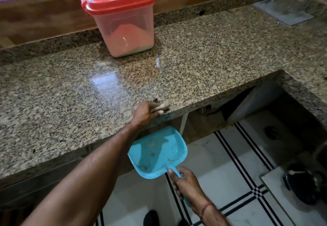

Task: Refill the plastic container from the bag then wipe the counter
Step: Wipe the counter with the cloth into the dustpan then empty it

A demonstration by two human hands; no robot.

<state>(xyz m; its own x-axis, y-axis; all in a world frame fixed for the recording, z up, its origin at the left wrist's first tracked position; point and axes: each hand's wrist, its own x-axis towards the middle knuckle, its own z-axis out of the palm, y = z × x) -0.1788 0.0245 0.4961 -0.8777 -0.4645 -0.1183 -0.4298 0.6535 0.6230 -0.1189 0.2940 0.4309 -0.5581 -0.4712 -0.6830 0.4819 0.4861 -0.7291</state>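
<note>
A plastic container [122,22] with a red lid stands shut at the back of the speckled granite counter [62,93], partly filled with pale powder. My left hand [146,113] is at the counter's front edge, closed around a small brush with a light handle [161,108]. Below the edge my right hand [185,181] grips the handle of a blue dustpan [159,153], which holds a few crumbs. The pan's mouth sits just under the counter lip beneath the brush. No bag is in view.
The counter turns a corner at the right [309,57], leaving an open recess below. A white tiled floor with black lines [230,172] lies under the dustpan. Dark pans [300,185] rest on the floor at the right. A wooden wall backs the counter.
</note>
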